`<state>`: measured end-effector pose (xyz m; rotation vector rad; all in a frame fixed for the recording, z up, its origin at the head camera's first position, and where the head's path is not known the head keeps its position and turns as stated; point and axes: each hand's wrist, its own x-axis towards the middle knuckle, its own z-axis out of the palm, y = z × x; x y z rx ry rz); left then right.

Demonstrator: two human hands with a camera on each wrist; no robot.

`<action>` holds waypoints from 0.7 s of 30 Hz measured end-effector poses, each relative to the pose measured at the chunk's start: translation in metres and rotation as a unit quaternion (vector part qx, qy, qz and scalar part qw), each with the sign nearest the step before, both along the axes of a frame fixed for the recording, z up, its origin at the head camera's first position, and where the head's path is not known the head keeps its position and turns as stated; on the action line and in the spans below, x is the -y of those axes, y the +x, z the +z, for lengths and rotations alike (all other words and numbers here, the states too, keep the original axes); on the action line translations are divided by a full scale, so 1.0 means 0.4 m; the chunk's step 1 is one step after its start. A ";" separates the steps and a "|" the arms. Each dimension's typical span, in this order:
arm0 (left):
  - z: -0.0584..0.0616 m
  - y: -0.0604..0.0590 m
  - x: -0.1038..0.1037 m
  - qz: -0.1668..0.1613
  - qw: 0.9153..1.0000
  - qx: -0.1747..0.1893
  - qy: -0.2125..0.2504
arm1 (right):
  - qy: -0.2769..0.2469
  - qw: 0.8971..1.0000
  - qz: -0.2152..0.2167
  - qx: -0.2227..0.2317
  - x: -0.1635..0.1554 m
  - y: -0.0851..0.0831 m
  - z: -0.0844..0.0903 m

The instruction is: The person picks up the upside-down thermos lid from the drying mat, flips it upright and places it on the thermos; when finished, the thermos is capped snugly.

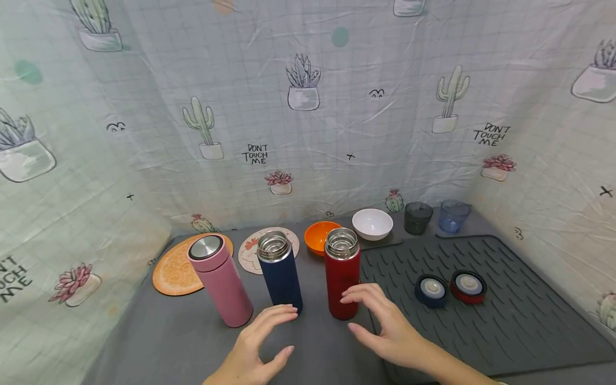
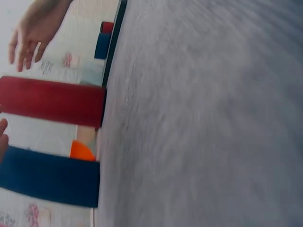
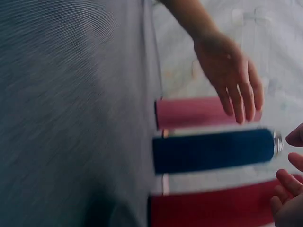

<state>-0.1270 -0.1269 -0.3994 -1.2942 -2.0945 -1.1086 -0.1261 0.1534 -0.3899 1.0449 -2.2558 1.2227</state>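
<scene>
Three thermos bottles stand upright on the grey table. The pink bottle (image 1: 223, 286) at left has its lid on. The navy blue bottle (image 1: 281, 278) and the red bottle (image 1: 340, 275) show bare steel mouths. Close in front of the blue one, my left hand (image 1: 257, 342) hovers with relaxed, spread fingers, holding nothing. My right hand (image 1: 385, 323) is in front of the red bottle, its fingers loosely bent and overlapping that bottle's lower part in the head view. Two lids, a navy lid (image 1: 431, 289) and a red lid (image 1: 468, 286), lie underside up to the right.
Both lids rest on a dark ribbed mat (image 1: 505, 331). Along the back are an orange slice-patterned placemat (image 1: 175, 267), a round floral coaster (image 1: 247, 262), an orange bowl (image 1: 315, 240), a white bowl (image 1: 372, 223), a grey cup (image 1: 417, 217) and a blue cup (image 1: 453, 216).
</scene>
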 end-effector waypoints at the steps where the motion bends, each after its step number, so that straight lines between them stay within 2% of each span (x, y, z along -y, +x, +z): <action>1: -0.011 -0.003 -0.005 0.003 0.999 0.027 -0.017 | 0.007 1.000 -0.016 0.001 -0.022 -0.001 -0.006; 4: -0.029 -0.009 -0.023 0.003 0.993 0.109 -0.050 | 0.035 0.996 -0.079 -0.015 -0.090 -0.015 -0.029; 8: -0.039 -0.020 -0.045 -0.007 0.981 0.186 -0.057 | 0.082 0.982 -0.168 -0.032 -0.185 -0.057 -0.064; 11: -0.049 -0.032 -0.058 -0.022 0.974 0.222 -0.040 | 0.129 0.964 -0.230 -0.021 -0.251 -0.090 -0.090; 14: -0.059 -0.041 -0.066 -0.046 0.964 0.262 -0.013 | 0.196 0.937 -0.288 0.021 -0.302 -0.108 -0.110; 16: -0.065 -0.044 -0.069 -0.062 0.955 0.291 0.002 | 0.240 0.918 -0.310 0.054 -0.324 -0.112 -0.118; 18: -0.070 -0.043 -0.070 -0.075 0.944 0.319 0.016 | 0.271 0.906 -0.318 0.075 -0.337 -0.113 -0.123; 21: -0.078 -0.043 -0.069 -0.092 0.931 0.351 0.031 | 0.283 0.900 -0.320 0.085 -0.343 -0.113 -0.125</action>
